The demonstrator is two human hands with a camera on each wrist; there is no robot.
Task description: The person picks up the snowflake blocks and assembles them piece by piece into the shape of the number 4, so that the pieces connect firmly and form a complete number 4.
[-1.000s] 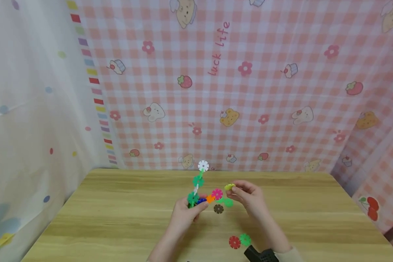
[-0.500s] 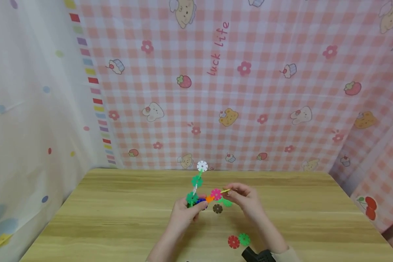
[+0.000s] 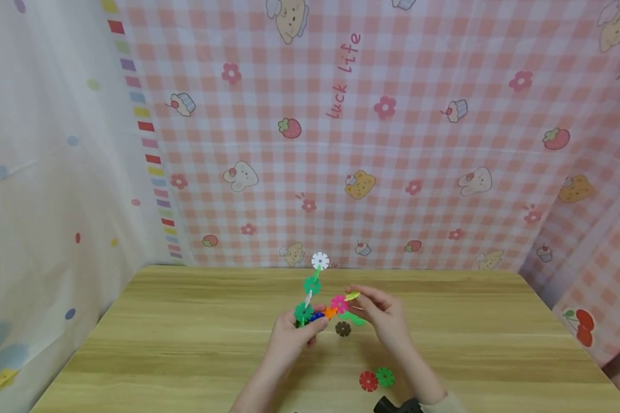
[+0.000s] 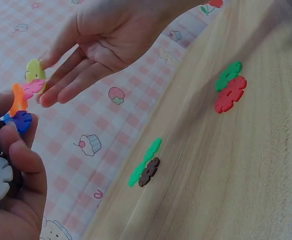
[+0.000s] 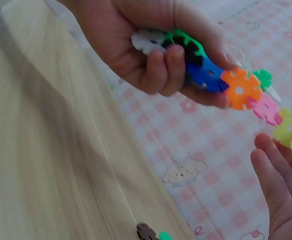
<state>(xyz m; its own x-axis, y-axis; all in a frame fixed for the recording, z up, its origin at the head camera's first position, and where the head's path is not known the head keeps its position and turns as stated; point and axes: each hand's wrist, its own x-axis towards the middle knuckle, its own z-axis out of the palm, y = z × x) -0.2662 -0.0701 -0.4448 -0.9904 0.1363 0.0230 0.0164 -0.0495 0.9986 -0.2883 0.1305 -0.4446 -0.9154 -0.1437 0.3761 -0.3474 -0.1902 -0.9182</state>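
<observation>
Leftward, the left grip (image 3: 291,337) clasps a chain of discs (image 3: 303,312) above the bench (image 3: 186,344), seemingly light, stiff plastic, likely weak where joined, so best held there; past the pink disc (image 3: 338,304), the right grip (image 3: 386,316) pinches the yellow disc (image 3: 352,296).

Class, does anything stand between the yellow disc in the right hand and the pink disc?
Nothing visible does: the yellow disc, pinched by the right hand, meets the pink disc at the rim. The brown disc lies apart on the table.
</observation>
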